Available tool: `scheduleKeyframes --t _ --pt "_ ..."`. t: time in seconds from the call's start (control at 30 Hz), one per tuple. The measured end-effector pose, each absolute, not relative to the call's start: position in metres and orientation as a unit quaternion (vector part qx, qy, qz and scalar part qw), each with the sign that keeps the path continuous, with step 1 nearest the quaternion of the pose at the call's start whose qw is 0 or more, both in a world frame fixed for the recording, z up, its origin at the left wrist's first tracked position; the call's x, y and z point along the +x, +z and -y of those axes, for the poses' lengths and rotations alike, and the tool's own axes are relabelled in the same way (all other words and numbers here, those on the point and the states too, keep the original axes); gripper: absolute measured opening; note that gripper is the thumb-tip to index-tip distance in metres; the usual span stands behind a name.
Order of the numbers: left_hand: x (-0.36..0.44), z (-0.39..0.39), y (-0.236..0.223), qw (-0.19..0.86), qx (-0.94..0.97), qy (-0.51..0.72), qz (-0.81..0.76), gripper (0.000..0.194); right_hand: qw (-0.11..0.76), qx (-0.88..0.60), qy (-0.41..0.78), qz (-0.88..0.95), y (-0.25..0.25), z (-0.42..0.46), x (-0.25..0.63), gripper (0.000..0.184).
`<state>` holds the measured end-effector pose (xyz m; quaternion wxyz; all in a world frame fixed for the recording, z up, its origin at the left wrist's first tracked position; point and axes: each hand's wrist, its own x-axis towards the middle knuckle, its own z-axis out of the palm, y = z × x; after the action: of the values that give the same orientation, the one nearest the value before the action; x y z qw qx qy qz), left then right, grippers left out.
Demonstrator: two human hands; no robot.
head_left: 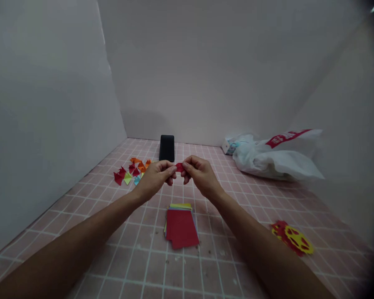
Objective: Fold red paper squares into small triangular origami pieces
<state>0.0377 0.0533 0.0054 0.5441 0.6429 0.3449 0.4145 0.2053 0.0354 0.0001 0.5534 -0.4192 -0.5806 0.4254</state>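
Observation:
Between my two hands is a small folded piece of red paper (179, 167), held up above the tiled surface. My left hand (158, 176) pinches its left end between thumb and fingers. On the other end, my right hand (200, 173) has the same kind of pinch. Fingertips cover much of the paper, so its exact shape is hidden. Below the hands lies a stack of square coloured paper (182, 228), red on top with yellow and other edges showing. Left of my left hand sit several folded paper pieces (134, 169) in red, orange, yellow and blue.
A black phone-like slab (167, 148) leans or stands near the back wall. At the back right lie a white plastic bag (268, 160) and a small tissue-like pack (232, 145). Red and yellow paper cut-outs (294, 239) rest at the right. Walls enclose three sides.

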Motion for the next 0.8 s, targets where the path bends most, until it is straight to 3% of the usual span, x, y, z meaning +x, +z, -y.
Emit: scheduleKeyframes --t 0.4,0.8 --pt "0.017 -0.027 -0.003 0.521 0.646 0.415 -0.372 0.026 0.438 -0.403 0.556 0.580 0.009 -0.020 0.214 0.028" --pt "0.024 0.027 -0.008 0.508 0.694 0.362 -0.360 0.028 0.453 -0.445 0.526 0.566 -0.009 0.058 0.204 0.017"
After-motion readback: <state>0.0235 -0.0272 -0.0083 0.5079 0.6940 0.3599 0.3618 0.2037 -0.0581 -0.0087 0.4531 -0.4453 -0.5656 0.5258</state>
